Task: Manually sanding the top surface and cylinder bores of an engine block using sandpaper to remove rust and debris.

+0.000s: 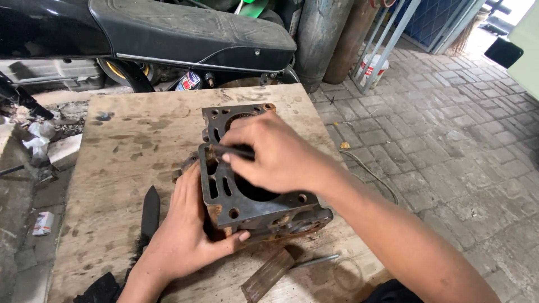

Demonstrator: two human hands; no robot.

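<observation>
Cylinder block (247, 205): dark, rusty cast-metal engine part with a big round bore and small bolt holes, sitting near the middle of the wooden board (129, 151).
Second casting (222, 120): a similar dark piece lying just behind the first, apparently touching it.
Left hand (185, 233): wrapped around the block's near-left corner, thumb hooked on the front edge, steadying it.
Right hand (275, 154): held over the top face, fingers closed narrow around a thin dark tool (233, 150) whose tip lies on the left part of that face.
Handling: judged heavy, rigid and not fragile; the rust and grime look gritty rather than slick, though oil could make it slippery.
Where to grip: the outer side walls and corners look safest, as the left hand does; the machined top face and bore edges seem sharper.
Far left package: a small flat white and red wrapper (43, 223) lying on the ground beside the board.
Left clutter: crumpled white scraps (38, 137) farther back.
Near left on board: a dark blade-shaped tool (150, 213) lying just beside the left wrist.
Far centre: a small can with a red, white and blue label (189, 82) under the black motorbike seat (191, 31).
Near centre: a rusty flat bar (268, 275) and a thin metal rod (314, 261) in front of the block.
Far right: a white bucket with a red band (373, 66) behind a pale metal frame, on the paved brick floor (449, 134).
</observation>
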